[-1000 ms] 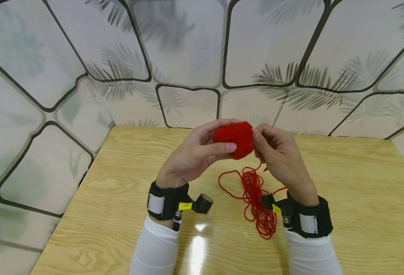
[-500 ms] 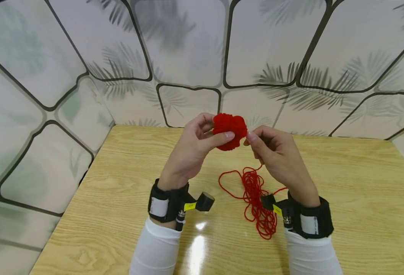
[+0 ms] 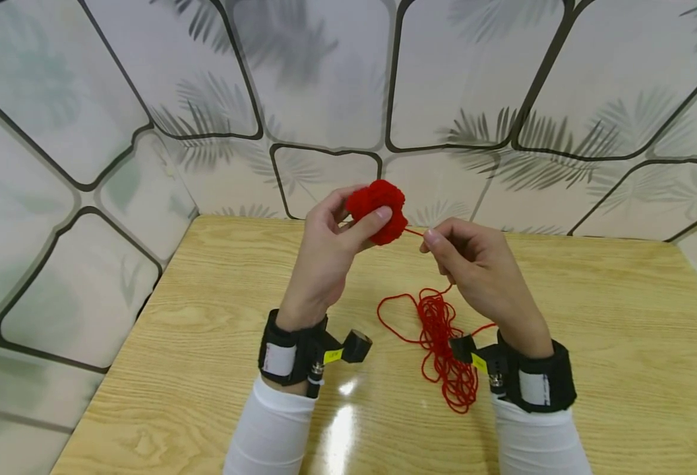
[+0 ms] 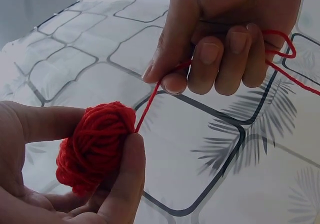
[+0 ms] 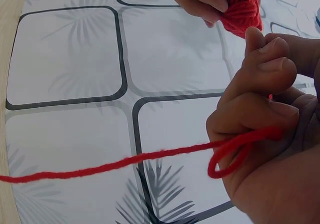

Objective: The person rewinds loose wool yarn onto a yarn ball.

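A ball of red yarn [image 3: 378, 206] is held above the table in my left hand [image 3: 333, 247], gripped between thumb and fingers. From the ball a short taut strand [image 4: 150, 104] runs to my right hand [image 3: 473, 260], whose thumb and forefinger pinch it. In the left wrist view the right hand's other fingers curl over the yarn. A small loop of yarn [image 5: 227, 159] hangs by the little finger in the right wrist view, and a strand trails off to the left there. Below the hands, a loose tangle of red yarn [image 3: 443, 336] lies on the table.
The wooden table [image 3: 194, 343] spreads under both arms. Behind it and to the left stands a pale wall covering [image 3: 324, 86] with dark outlines and leaf prints. Each wrist wears a black strap with a small camera [image 3: 357, 346].
My left hand has turned the yarn ball and moved it up and left, away from the right hand. A strand now shows stretched between them. The right hand has shifted slightly left.
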Available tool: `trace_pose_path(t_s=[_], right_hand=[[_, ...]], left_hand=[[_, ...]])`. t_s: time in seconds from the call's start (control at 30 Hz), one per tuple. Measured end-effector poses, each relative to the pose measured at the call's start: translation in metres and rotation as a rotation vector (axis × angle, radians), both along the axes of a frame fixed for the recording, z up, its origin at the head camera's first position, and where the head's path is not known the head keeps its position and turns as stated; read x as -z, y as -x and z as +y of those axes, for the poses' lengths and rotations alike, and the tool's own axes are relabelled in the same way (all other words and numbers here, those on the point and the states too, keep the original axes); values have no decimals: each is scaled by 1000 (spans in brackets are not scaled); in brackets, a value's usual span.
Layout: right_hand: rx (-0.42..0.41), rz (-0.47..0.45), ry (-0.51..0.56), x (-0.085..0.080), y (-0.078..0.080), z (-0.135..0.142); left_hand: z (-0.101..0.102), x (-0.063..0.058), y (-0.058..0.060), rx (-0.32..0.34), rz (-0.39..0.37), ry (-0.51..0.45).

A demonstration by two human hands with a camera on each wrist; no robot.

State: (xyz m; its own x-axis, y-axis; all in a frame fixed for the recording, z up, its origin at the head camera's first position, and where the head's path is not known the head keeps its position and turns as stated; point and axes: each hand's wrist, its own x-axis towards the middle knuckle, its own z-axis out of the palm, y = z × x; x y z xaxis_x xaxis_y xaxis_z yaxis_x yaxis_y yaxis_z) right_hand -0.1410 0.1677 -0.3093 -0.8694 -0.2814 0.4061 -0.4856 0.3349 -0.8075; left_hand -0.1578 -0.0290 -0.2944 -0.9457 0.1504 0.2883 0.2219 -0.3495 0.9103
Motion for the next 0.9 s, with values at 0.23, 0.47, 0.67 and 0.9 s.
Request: trace_pose_path(t_s=[0.23, 0.47, 0.67, 0.9], right_hand=[[37, 0, -4, -1, -1, 1], [112, 0, 48, -3, 0, 4], [134, -21, 71, -3, 0, 6], [134, -25, 80, -4, -1, 7]], left_hand=[[-1, 2, 1, 6, 76, 106], [-8, 1, -1, 149, 66, 316], [-8, 3, -1, 249, 99, 454], [-3, 9, 2, 220, 131, 552]])
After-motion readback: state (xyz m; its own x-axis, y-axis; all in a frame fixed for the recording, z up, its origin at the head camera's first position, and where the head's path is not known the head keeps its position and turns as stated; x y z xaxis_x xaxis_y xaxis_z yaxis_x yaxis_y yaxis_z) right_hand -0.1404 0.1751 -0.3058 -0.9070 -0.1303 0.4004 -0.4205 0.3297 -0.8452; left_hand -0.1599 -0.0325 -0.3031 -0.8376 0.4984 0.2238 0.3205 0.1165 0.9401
